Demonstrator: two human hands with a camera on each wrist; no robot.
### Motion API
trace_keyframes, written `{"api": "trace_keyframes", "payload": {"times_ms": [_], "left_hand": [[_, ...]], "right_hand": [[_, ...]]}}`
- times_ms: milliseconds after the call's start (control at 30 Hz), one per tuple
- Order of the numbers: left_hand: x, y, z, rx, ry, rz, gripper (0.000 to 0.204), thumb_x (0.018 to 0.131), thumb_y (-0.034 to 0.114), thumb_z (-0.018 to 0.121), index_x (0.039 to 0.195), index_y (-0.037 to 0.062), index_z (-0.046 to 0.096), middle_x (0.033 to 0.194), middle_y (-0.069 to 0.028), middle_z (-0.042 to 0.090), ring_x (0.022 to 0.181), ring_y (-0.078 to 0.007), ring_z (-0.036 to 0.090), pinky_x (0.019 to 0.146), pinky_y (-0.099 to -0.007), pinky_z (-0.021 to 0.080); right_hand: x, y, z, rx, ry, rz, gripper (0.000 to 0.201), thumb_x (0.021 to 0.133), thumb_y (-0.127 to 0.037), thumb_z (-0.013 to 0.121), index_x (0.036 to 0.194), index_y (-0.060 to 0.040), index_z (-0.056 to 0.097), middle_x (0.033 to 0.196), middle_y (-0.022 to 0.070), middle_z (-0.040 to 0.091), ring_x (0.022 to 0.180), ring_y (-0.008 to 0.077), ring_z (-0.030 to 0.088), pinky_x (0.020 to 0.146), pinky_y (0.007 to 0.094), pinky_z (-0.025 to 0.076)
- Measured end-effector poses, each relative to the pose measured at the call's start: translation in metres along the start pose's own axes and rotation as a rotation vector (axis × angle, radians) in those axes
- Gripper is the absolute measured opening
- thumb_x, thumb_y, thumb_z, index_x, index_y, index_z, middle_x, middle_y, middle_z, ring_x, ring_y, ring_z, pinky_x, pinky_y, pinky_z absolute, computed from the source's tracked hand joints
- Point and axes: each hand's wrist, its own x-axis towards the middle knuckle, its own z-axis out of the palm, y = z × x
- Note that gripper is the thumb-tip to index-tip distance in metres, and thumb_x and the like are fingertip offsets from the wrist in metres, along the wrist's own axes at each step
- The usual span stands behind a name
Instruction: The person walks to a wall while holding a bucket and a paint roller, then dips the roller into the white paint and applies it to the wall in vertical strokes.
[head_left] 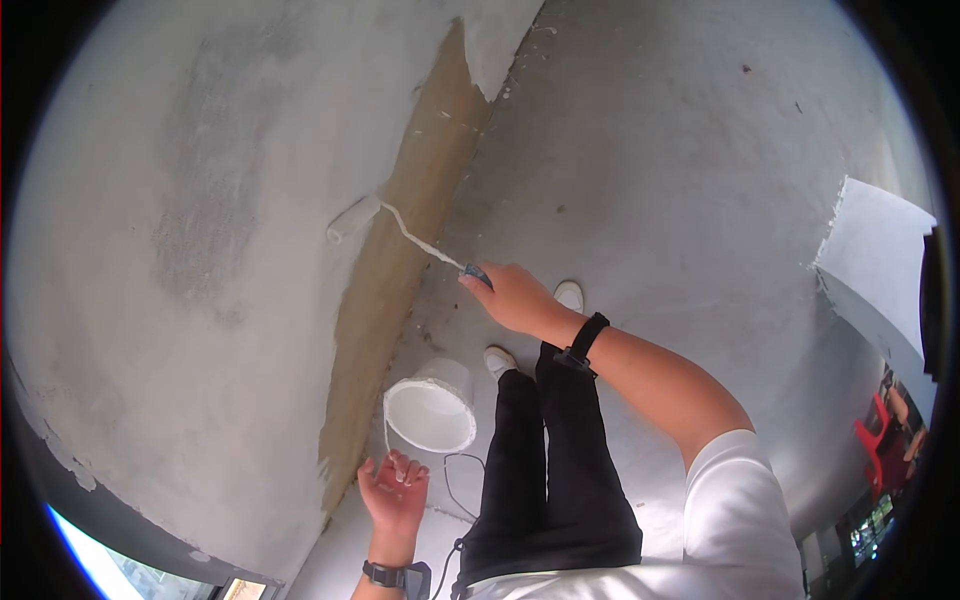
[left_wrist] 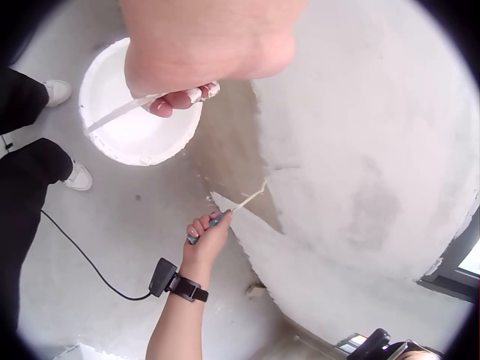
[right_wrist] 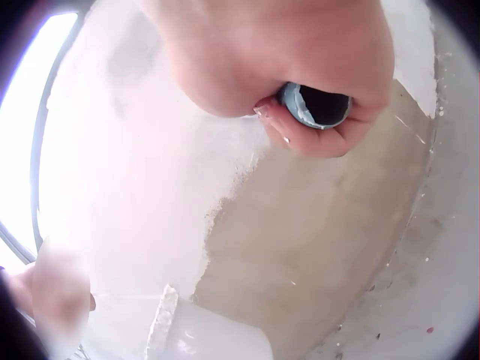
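Note:
My right hand [head_left: 520, 300] grips the blue handle [head_left: 477, 275] of a paint roller, fingers curled around it; in the right wrist view the hollow handle end [right_wrist: 324, 109] shows. The roller's paint-caked frame [head_left: 415, 238] reaches out to a white roller sleeve [head_left: 352, 220] against the wall, at the upper border of a brown unpainted strip [head_left: 400, 250]. Low in the head view, my left hand [head_left: 397, 495] has its paint-smeared fingers curled around the bail of a white bucket [head_left: 450, 372]. That bail [left_wrist: 120, 114] runs from the rim to the fingers in the left wrist view.
The white-painted wall [head_left: 130, 300] fills the left side, meeting the grey floor [head_left: 650, 180] along a slanting edge. My shoes [head_left: 500, 362] stand close to the bucket. A dark cable [left_wrist: 94, 266] hangs near my legs. A white block-like structure [head_left: 875, 250] and a red chair [head_left: 878, 440] are at right.

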Motion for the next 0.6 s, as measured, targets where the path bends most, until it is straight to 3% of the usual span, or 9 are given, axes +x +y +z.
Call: {"api": "trace_keyframes", "payload": {"times_ms": [133, 233, 333, 433, 533, 600], "left_hand": [[0.001, 0.000, -0.003, -0.001, 0.025, 0.010, 0.035, 0.095, 0.041, 0.051, 0.091, 0.0067, 0.056, 0.066, -0.0024, 0.043, 0.062, -0.0165, 0.041, 0.075, -0.0353, 0.041], [0.005, -0.001, -0.010, -0.027, 0.027, 0.002, 0.036, 0.095, 0.042, 0.051, 0.091, 0.0069, 0.054, 0.067, -0.0021, 0.041, 0.062, -0.0168, 0.040, 0.076, -0.0367, 0.043], [0.003, -0.001, -0.006, -0.035, 0.040, 0.000, 0.035, 0.095, 0.042, 0.051, 0.091, 0.0068, 0.055, 0.067, -0.0022, 0.042, 0.062, -0.0167, 0.041, 0.076, -0.0360, 0.042], [0.002, 0.000, -0.001, -0.046, 0.050, -0.009, 0.034, 0.095, 0.040, 0.051, 0.091, 0.0067, 0.057, 0.067, -0.0024, 0.044, 0.063, -0.0166, 0.042, 0.075, -0.0350, 0.040], [0.002, -0.001, -0.003, -0.055, 0.045, -0.013, 0.034, 0.095, 0.040, 0.051, 0.091, 0.0068, 0.057, 0.067, -0.0023, 0.044, 0.063, -0.0166, 0.042, 0.075, -0.0350, 0.040], [0.002, -0.002, -0.003, -0.065, 0.056, -0.011, 0.034, 0.094, 0.040, 0.051, 0.091, 0.0069, 0.057, 0.067, -0.0023, 0.044, 0.063, -0.0165, 0.042, 0.075, -0.0350, 0.040]], "right_hand": [[0.025, -0.005, -0.025, 0.016, 0.198, -0.036, 0.047, 0.106, -0.041, 0.047, 0.090, 0.0006, 0.060, 0.072, 0.0241, 0.062, 0.071, 0.0470, 0.059, 0.065, 0.0511, 0.045], [0.048, -0.017, -0.054, 0.079, 0.388, -0.161, 0.050, 0.107, -0.042, 0.046, 0.089, 0.0029, 0.058, 0.070, 0.0250, 0.059, 0.068, 0.0465, 0.055, 0.065, 0.0500, 0.045], [0.080, -0.027, -0.082, 0.137, 0.480, -0.090, 0.054, 0.107, -0.045, 0.046, 0.083, 0.0029, 0.055, 0.062, 0.0192, 0.055, 0.057, 0.0365, 0.054, 0.058, 0.0456, 0.046], [0.105, -0.024, -0.101, 0.450, 0.402, 0.093, 0.054, 0.106, -0.051, 0.045, 0.079, -0.0048, 0.051, 0.060, 0.0023, 0.048, 0.049, 0.0153, 0.049, 0.047, 0.0354, 0.041], [0.111, -0.013, -0.079, 0.562, 0.241, 0.150, 0.051, 0.106, -0.051, 0.045, 0.077, -0.0088, 0.049, 0.060, 0.0015, 0.048, 0.048, 0.0141, 0.049, 0.043, 0.0338, 0.041], [0.099, -0.009, -0.050, 0.501, 0.204, 0.157, 0.051, 0.107, -0.049, 0.045, 0.080, -0.0060, 0.050, 0.062, 0.0028, 0.050, 0.050, 0.0146, 0.046, 0.048, 0.0342, 0.041]]}}
